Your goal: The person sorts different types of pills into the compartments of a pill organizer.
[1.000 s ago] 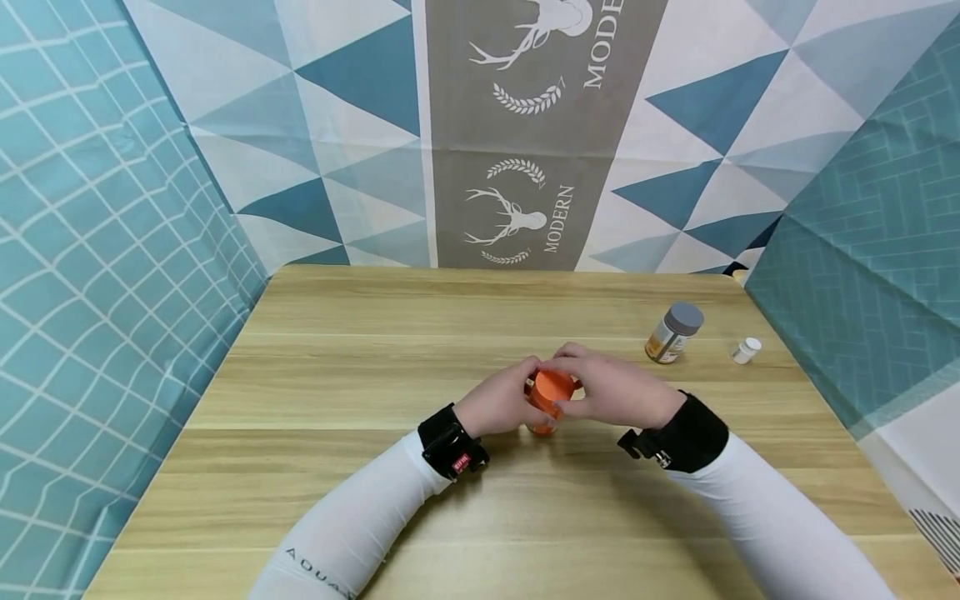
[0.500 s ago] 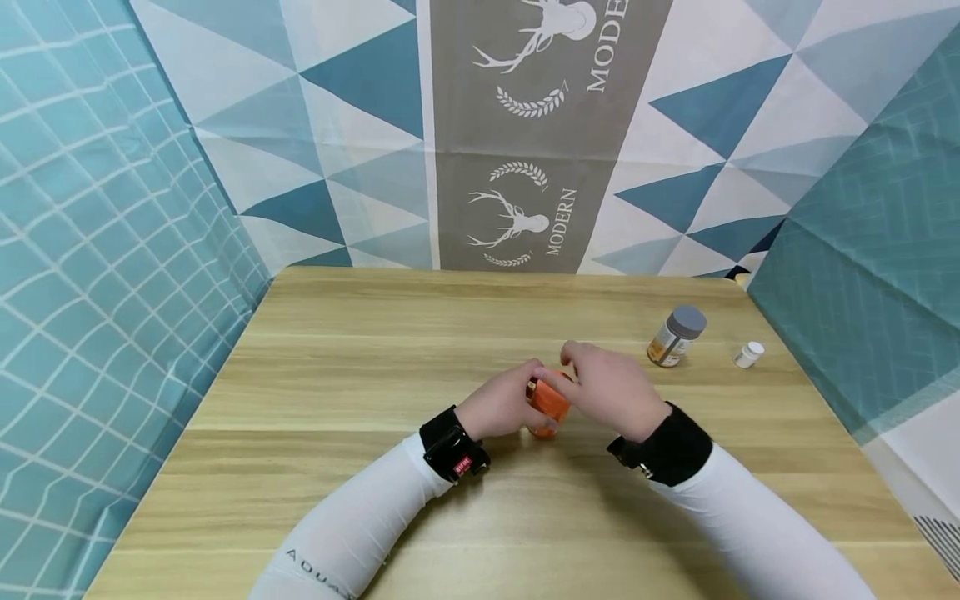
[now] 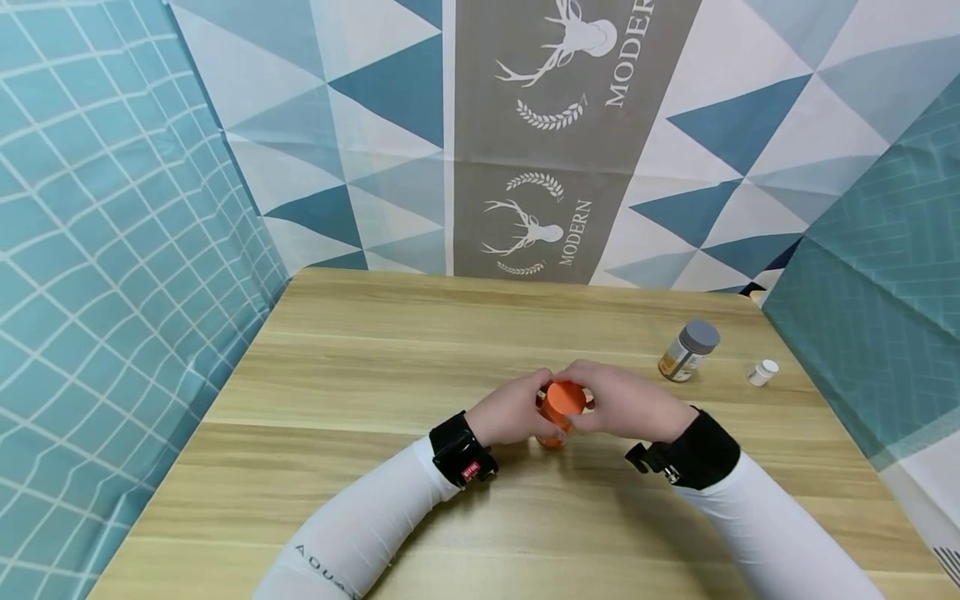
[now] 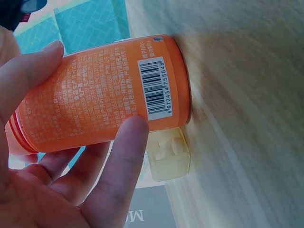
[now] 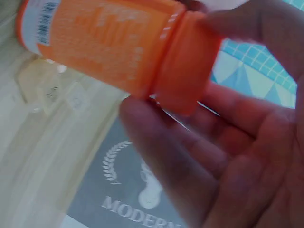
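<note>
An orange plastic bottle (image 4: pixel 95 99) with printed text and a white barcode label stands on the wooden table between my hands. My left hand (image 3: pixel 512 410) holds its body, the thumb on one side and fingers on the other. Around the orange screw cap (image 5: pixel 187 61) at the top, my right hand (image 3: pixel 626 402) curls its thumb and fingers. From above, the cap's flat top shows between the two hands, while much of the bottle's body is hidden. Close behind the bottle's base, a small pale yellow translucent box (image 4: pixel 168 156) shows in the left wrist view.
A grey-lidded jar (image 3: pixel 688 350) stands right of my right hand, toward the back. Beyond it is a small white bottle (image 3: pixel 763 372) near the table's right edge. Patterned cloth (image 3: pixel 397 150) hangs behind the table (image 3: pixel 375 358), with more at both sides.
My right hand had turned at the cap half a second ago, its fingers partly lifted; now it has turned back and grips around the cap. My left hand stays on the bottle. The head view shifts slightly.
</note>
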